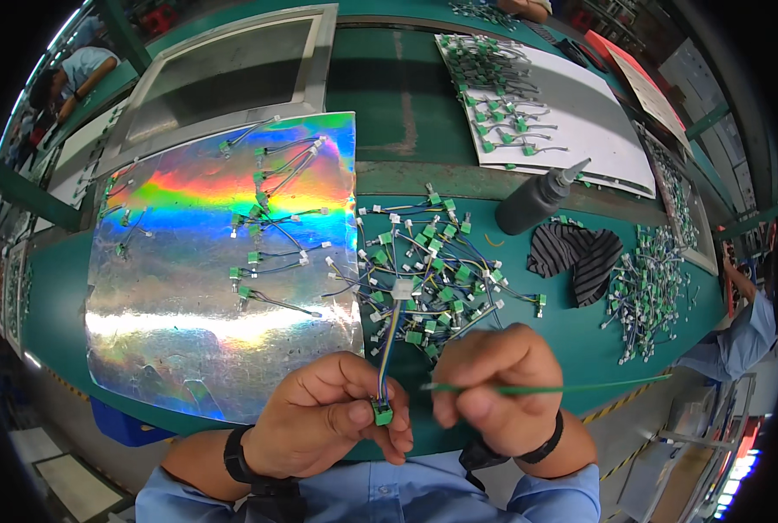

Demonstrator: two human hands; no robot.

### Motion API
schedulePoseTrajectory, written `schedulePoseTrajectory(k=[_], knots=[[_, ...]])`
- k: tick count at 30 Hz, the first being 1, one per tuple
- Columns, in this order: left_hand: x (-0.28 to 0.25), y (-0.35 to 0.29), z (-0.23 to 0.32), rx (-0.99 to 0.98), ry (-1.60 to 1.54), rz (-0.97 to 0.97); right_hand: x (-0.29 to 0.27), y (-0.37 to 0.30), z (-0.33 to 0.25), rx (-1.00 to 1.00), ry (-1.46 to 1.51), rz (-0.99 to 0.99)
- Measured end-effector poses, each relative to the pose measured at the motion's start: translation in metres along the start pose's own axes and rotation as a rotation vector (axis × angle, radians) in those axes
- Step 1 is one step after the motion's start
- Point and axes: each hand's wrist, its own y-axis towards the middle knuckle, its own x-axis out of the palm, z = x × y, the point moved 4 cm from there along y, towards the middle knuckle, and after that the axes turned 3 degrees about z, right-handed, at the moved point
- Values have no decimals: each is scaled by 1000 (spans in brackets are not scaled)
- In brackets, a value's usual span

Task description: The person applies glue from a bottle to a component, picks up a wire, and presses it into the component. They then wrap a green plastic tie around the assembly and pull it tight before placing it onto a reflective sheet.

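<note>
My left hand (328, 418) pinches a small green terminal connector (382, 413) between thumb and fingers. Several thin coloured wires (392, 344) run up from it to a white plug (402, 289). Closed around a thin green stick-like tool (581, 386), my right hand (504, 383) is just to the right of the connector. The tool's tip points left toward the connector without touching it; its exact kind I cannot make out. Beyond both hands lies a loose pile of similar wired connectors (441, 261) on the green table (515, 305).
A shiny holographic sheet (171, 322) with several wired connectors covers the table's left. Rows of connectors lie on a white board (581, 122) at the far right. A dark bottle (528, 205), a striped cloth (576, 257) and another connector pile (646, 292) are on the right. Other people sit nearby.
</note>
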Motion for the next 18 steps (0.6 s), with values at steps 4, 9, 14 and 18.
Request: schedulePoseTrajectory(k=[4,9,14,18], knots=[[-1,1,1,31,22,-22,12,-4,3,61,142,-35],[1,0,3,60,71,-20,13,-4,4,91,46,-117],[-1,1,2,59,92,51,14,-4,5,69,2,-152],[-1,0,1,64,97,40,12,-2,5,-29,-63,-243]])
